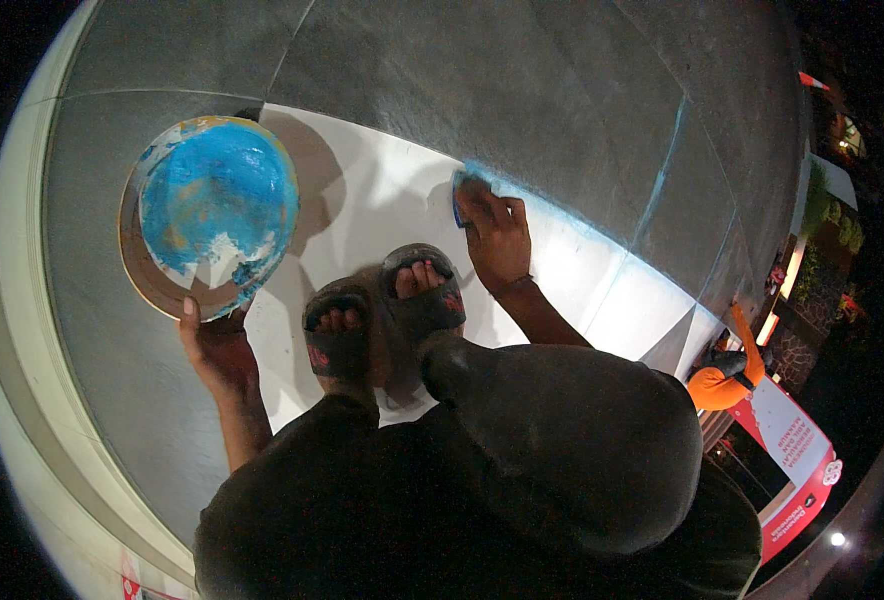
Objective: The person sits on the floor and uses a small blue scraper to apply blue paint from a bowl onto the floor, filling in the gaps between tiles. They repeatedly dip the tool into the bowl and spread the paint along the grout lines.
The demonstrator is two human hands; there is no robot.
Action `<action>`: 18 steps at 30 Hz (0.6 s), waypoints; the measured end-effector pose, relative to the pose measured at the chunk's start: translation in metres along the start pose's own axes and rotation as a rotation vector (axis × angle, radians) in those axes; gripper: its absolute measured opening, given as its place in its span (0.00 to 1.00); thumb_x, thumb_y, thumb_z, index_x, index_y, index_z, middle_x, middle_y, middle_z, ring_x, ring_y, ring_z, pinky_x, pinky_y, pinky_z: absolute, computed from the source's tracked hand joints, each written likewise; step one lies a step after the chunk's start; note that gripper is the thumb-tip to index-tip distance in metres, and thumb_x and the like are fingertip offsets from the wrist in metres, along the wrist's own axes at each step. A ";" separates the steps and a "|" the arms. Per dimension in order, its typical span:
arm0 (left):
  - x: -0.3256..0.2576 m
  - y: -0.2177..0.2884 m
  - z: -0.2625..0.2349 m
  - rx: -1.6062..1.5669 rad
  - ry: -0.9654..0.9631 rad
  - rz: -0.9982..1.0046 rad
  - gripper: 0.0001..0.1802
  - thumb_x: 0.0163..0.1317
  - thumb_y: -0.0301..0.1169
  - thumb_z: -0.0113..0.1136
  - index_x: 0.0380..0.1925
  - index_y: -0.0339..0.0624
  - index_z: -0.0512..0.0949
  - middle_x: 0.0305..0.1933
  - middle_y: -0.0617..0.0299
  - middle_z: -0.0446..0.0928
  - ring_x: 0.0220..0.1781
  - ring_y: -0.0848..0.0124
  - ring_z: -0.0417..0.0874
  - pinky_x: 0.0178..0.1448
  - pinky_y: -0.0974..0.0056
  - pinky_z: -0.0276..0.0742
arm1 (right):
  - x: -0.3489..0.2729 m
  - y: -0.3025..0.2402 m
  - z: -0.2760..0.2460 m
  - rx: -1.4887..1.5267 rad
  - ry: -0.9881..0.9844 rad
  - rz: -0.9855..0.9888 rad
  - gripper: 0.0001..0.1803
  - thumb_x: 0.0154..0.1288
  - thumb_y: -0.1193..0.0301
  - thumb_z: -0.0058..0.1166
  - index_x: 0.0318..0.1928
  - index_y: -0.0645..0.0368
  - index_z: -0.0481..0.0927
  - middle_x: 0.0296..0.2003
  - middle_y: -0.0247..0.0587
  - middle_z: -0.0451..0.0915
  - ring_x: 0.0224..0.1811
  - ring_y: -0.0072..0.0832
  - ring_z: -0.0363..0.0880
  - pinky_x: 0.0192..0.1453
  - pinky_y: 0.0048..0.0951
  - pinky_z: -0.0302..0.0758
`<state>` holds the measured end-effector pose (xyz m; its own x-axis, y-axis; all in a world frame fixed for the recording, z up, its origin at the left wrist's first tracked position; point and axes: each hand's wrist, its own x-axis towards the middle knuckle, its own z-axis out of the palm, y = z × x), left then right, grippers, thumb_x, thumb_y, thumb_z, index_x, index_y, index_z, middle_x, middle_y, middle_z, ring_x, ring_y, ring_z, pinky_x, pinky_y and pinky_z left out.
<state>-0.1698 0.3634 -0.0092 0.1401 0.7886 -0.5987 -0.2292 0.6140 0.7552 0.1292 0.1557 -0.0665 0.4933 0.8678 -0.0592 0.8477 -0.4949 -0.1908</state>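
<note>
On the left, my left hand [224, 355] grips the near rim of a round, shallow bowl [130, 235], its thumb over the edge. Wet bright-blue paste [217, 195] coats the inside, with whitish and brown patches. My right hand [499, 235] is closed around a small blue-edged tool [457, 205], pressed to the floor where white tile meets grey. The fingers hide most of this tool, so its exact kind does not show. From there a blue-smeared joint [572, 222] runs down to the right along the tile edge.
My sandalled feet [422, 285] stand on the white tile [362, 165] between my hands. Grey tiles [462, 70] spread beyond, one joint [662, 180] streaked blue. A pale raised edge [22, 250] curves along the left. At right are a person in orange [727, 385] and a red-and-white banner [787, 460].
</note>
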 end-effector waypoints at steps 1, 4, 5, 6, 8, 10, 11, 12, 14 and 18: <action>-0.002 0.002 0.003 -0.007 0.011 0.012 0.39 0.61 0.49 0.60 0.66 0.39 0.59 0.64 0.50 0.67 0.64 0.57 0.71 0.64 0.48 0.71 | -0.002 -0.004 -0.009 0.080 -0.037 0.040 0.25 0.56 0.77 0.60 0.57 0.48 0.80 0.48 0.43 0.81 0.45 0.39 0.75 0.51 0.36 0.75; -0.003 0.003 0.003 -0.028 0.014 0.040 0.40 0.61 0.49 0.60 0.66 0.38 0.59 0.64 0.50 0.67 0.64 0.57 0.71 0.65 0.47 0.70 | -0.006 0.003 -0.020 0.224 -0.043 0.207 0.18 0.60 0.71 0.60 0.52 0.55 0.82 0.35 0.48 0.84 0.32 0.40 0.79 0.44 0.36 0.77; 0.001 -0.007 0.008 -0.039 -0.033 0.024 0.40 0.61 0.49 0.60 0.66 0.38 0.59 0.64 0.50 0.67 0.64 0.57 0.71 0.65 0.47 0.70 | -0.013 0.020 -0.020 0.209 0.094 0.328 0.15 0.60 0.70 0.61 0.48 0.58 0.82 0.32 0.49 0.84 0.29 0.41 0.80 0.39 0.38 0.77; -0.001 -0.005 0.005 -0.028 -0.016 0.024 0.40 0.61 0.49 0.60 0.65 0.38 0.59 0.64 0.50 0.67 0.64 0.57 0.71 0.65 0.46 0.70 | -0.007 0.025 -0.014 0.232 0.210 0.423 0.14 0.60 0.69 0.61 0.45 0.60 0.83 0.29 0.50 0.83 0.27 0.42 0.81 0.35 0.39 0.77; -0.002 -0.001 0.001 -0.016 0.000 0.023 0.40 0.61 0.48 0.60 0.65 0.38 0.59 0.64 0.50 0.67 0.64 0.57 0.71 0.65 0.46 0.70 | 0.004 0.018 -0.003 0.245 0.182 0.453 0.15 0.61 0.69 0.60 0.47 0.58 0.82 0.29 0.50 0.83 0.30 0.46 0.83 0.36 0.43 0.78; -0.002 0.001 0.001 0.001 0.017 0.009 0.39 0.61 0.48 0.60 0.65 0.38 0.59 0.64 0.50 0.67 0.64 0.57 0.71 0.65 0.47 0.70 | 0.022 0.008 0.006 0.251 0.203 0.451 0.15 0.59 0.68 0.61 0.46 0.59 0.81 0.30 0.51 0.83 0.31 0.49 0.83 0.37 0.44 0.79; -0.002 0.001 0.002 0.008 0.021 0.000 0.39 0.61 0.48 0.60 0.65 0.38 0.59 0.64 0.50 0.67 0.64 0.57 0.71 0.65 0.47 0.70 | 0.032 0.004 0.011 0.252 0.221 0.408 0.15 0.59 0.67 0.61 0.45 0.58 0.81 0.30 0.51 0.83 0.30 0.49 0.83 0.38 0.45 0.78; -0.001 0.001 0.002 0.005 0.002 -0.005 0.39 0.61 0.48 0.60 0.65 0.38 0.59 0.64 0.50 0.67 0.64 0.57 0.71 0.64 0.48 0.71 | 0.041 -0.003 0.014 0.255 0.237 0.361 0.15 0.58 0.67 0.62 0.45 0.58 0.81 0.30 0.52 0.83 0.30 0.50 0.82 0.39 0.46 0.78; -0.001 0.002 0.000 -0.001 -0.028 -0.006 0.38 0.62 0.48 0.59 0.64 0.38 0.60 0.64 0.50 0.67 0.64 0.57 0.72 0.64 0.49 0.72 | 0.059 -0.017 0.007 0.297 0.125 0.365 0.16 0.58 0.69 0.62 0.47 0.57 0.81 0.32 0.51 0.83 0.32 0.49 0.82 0.41 0.45 0.78; -0.002 0.001 0.000 -0.019 -0.040 0.004 0.37 0.63 0.48 0.58 0.64 0.38 0.60 0.63 0.50 0.68 0.63 0.57 0.73 0.63 0.50 0.73 | 0.048 -0.014 0.003 0.316 0.273 0.148 0.20 0.57 0.74 0.61 0.53 0.55 0.80 0.41 0.47 0.84 0.41 0.45 0.80 0.48 0.42 0.77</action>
<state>-0.1706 0.3623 -0.0068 0.1774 0.7918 -0.5845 -0.2481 0.6107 0.7520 0.1405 0.2043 -0.0699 0.6739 0.7245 0.1443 0.6840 -0.5381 -0.4927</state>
